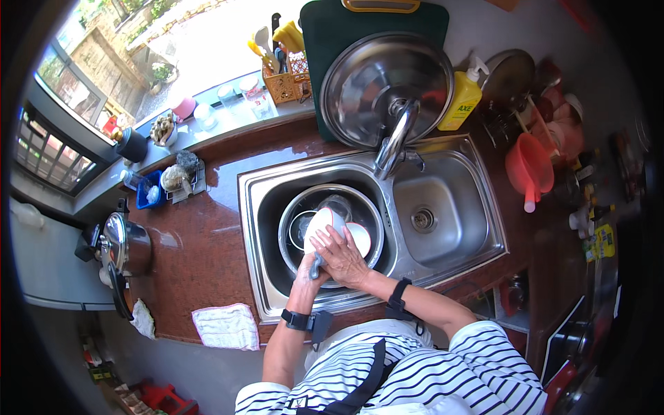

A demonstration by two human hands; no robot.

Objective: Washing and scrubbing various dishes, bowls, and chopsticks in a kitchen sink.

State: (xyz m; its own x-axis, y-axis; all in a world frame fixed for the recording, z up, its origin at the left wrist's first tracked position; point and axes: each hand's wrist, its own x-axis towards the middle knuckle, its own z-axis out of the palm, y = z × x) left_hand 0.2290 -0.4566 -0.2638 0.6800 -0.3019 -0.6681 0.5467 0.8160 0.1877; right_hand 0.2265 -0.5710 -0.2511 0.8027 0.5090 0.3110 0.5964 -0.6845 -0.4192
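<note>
Both my hands are over a round metal basin point(377, 207) standing in the left sink bowl. A white bowl point(320, 224) with a thin red rim is tilted up between them. My right hand point(342, 259) lies with fingers spread against the bowl's side. My left hand point(308, 271) grips it from below; its fingers are mostly hidden. A grey-blue cloth point(315, 265) pokes out between my hands. A second white bowl point(359, 237) with a red rim sits in the basin, beside a dark-rimmed bowl point(295, 236) and a clear glass vessel point(337, 205).
The chrome faucet point(397, 140) hangs over the sink divider, before a large metal lid point(358, 88). A yellow soap bottle point(460, 101) and a red ladle point(529, 163) are at right. Left are a pressure cooker point(132, 246) and a white cloth point(226, 326).
</note>
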